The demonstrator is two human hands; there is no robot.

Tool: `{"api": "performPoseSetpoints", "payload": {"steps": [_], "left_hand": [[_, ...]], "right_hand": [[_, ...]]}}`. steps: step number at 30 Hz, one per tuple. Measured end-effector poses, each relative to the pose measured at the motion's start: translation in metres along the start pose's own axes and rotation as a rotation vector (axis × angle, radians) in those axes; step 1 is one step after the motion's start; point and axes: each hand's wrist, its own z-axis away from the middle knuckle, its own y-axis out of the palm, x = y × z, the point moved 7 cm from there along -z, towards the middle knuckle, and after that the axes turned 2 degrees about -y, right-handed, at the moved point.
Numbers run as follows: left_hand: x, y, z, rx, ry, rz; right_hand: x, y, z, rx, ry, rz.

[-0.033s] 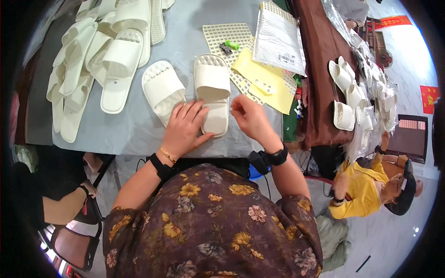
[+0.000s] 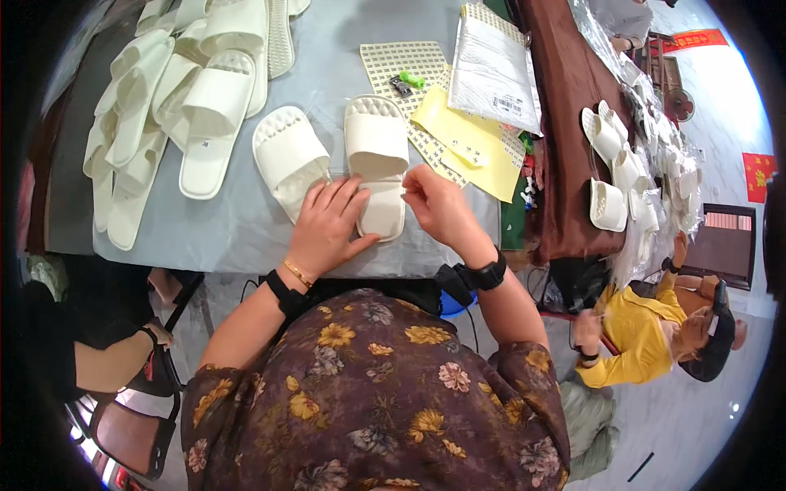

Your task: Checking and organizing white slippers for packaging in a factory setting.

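Observation:
Two cream slippers lie side by side on the grey table in front of me: a slipper tilted to the left point(image 2: 292, 151) and an upright slipper point(image 2: 376, 151) to its right. My left hand point(image 2: 328, 219) rests between them, its fingers stretched out and touching the right slipper's inner edge. Its thumb is spread apart over the heel end. My right hand point(image 2: 438, 204) hovers at the right slipper's outer edge, thumb and fingertips pinched together. Whatever is between those fingertips, if anything, is too small to make out.
A pile of cream slippers point(image 2: 217, 106) covers the table's left. Sticker sheets point(image 2: 401, 61), yellow backing paper point(image 2: 454, 139) and a white padded envelope point(image 2: 495, 69) lie at the back right. More slippers point(image 2: 607, 204) sit on a brown-covered table point(image 2: 565, 123), near a person in yellow point(image 2: 634, 331).
My right hand has shifted slightly left, closer to the right slipper's edge. My left hand keeps its place against the slipper.

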Motion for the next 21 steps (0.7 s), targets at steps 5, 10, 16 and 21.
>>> {"api": "performPoseSetpoints", "payload": {"steps": [5,10,16,21], "left_hand": [[0.002,-0.001,0.001,-0.007,-0.015,0.034],[0.003,0.000,0.001,0.025,-0.020,0.030],[0.000,-0.003,0.001,-0.020,0.005,-0.002],[0.001,-0.001,0.002,-0.011,-0.008,-0.003]], "right_hand": [[0.023,0.022,-0.026,0.160,-0.158,0.296],[0.030,0.039,-0.036,0.294,-0.277,0.462],[0.033,0.045,-0.038,0.298,-0.316,0.504],[0.037,0.048,-0.039,0.275,-0.353,0.577]]}}
